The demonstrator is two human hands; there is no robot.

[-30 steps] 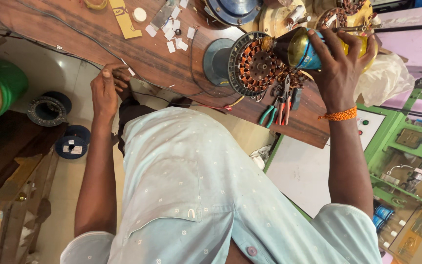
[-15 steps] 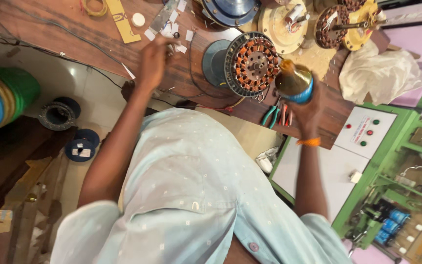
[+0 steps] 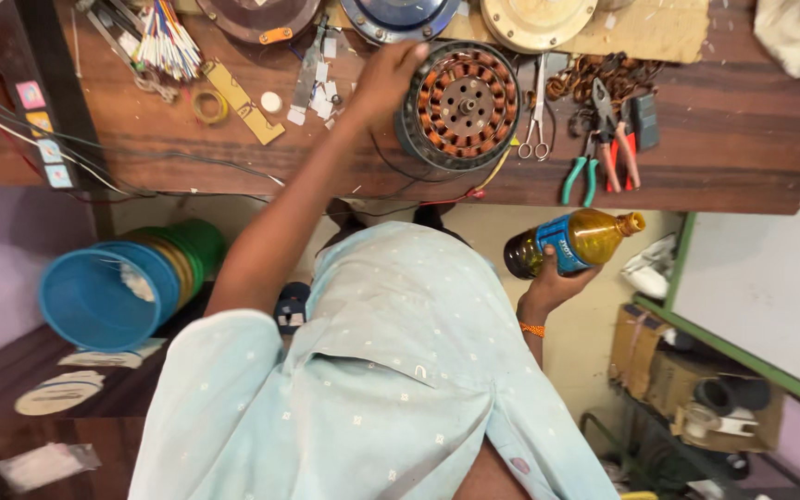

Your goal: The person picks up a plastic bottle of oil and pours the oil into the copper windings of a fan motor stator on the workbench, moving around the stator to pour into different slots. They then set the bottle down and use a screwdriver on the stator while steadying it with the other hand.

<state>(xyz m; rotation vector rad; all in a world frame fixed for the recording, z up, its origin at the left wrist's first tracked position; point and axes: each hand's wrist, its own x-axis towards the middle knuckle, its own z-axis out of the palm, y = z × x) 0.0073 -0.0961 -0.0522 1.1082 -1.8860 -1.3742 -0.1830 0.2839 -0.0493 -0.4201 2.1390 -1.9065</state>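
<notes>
Gripping the oil bottle [image 3: 574,243], right hand [image 3: 548,282] has dropped off the counter [image 3: 743,139]. Left hand [image 3: 386,79], fingers curled, now rests on the motor coil [image 3: 460,104] near the front edge.

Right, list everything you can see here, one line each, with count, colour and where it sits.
motor winding: one, copper coils in a dark ring, on the wooden bench.
bottle: one, amber liquid, blue label, below the bench edge.
scissors: one, steel, right of the winding.
pliers: about three, green and red handles, bench right.
round covers: three, brown, blue and cream, along the top edge.
wire bundle: one, many colours, bench top left.
tape roll: one, yellowish, left on the bench.
buckets: a nested stack, blue outermost, lower left.
cardboard box: one, brown, lower right.
left hand: fingers on the winding's rim.
right hand: gripping the bottle, orange band on the wrist.
</notes>
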